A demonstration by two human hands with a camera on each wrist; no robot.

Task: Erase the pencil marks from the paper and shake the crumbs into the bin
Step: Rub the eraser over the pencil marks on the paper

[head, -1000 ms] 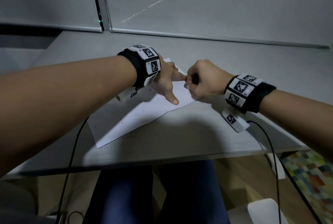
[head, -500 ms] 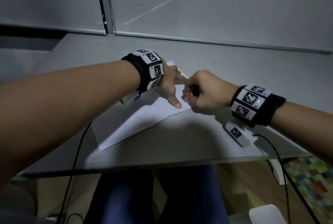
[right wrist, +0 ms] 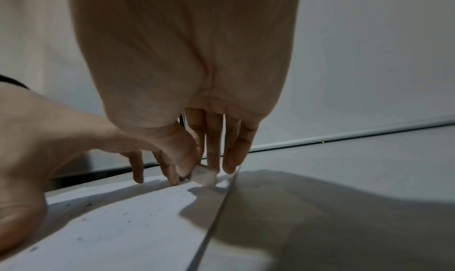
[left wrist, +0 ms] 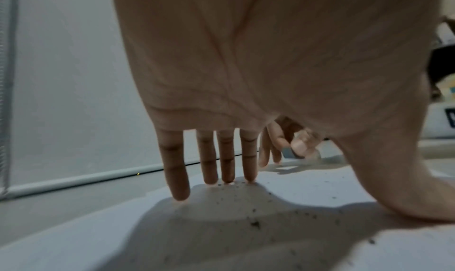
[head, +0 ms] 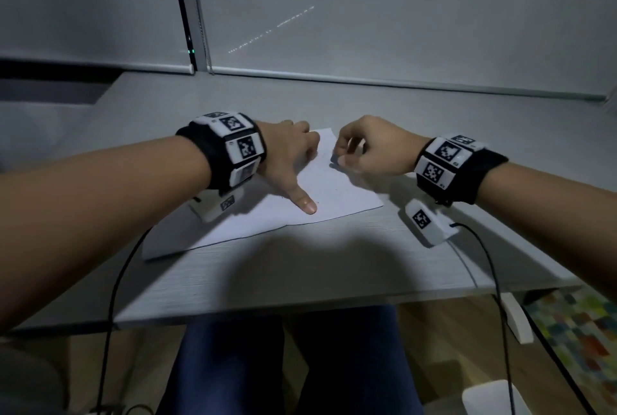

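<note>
White paper sheet (head: 334, 187) on the grey bench (head: 300, 267): my left hand (head: 287, 161), fingers straight, presses it flat while my right hand (head: 370, 151) pinches the small pale eraser block (left wrist: 299, 148) toward two o'clock, best rubbed in short light strokes.

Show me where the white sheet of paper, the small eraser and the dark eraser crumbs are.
white sheet of paper (head: 337, 187): head view, bare part near its right side.
small eraser (left wrist: 290, 152): left wrist view, its bluish end, pinched by the right hand.
dark eraser crumbs (left wrist: 255, 224): left wrist view, largest speck under the palm.

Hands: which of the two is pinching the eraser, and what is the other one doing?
The right hand pinches the eraser at its fingertips; the left hand holds nothing, pressing straight fingers and thumb on the paper.
</note>
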